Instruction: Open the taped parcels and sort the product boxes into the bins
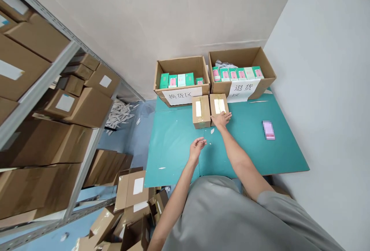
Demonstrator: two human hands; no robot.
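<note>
Two small taped cardboard boxes stand side by side on the green table, each with a white label on top. My right hand (222, 119) spans the near end of the right small box (217, 100), thumb at its left edge and fingers at its right. The left small box (204, 110) stands just beside it, untouched. Nearer to me, above the table, my left hand (197, 148) has its fingers curled together in a pinch. Whatever is between its fingertips is too small to make out.
Behind stand a left open carton (180, 96) and a right open carton (260, 89), both holding green-and-pink packs. A pixelated pink item (269, 130) lies on the table (173, 143). Loaded shelving (83, 166) and discarded cartons (127, 193) are at left.
</note>
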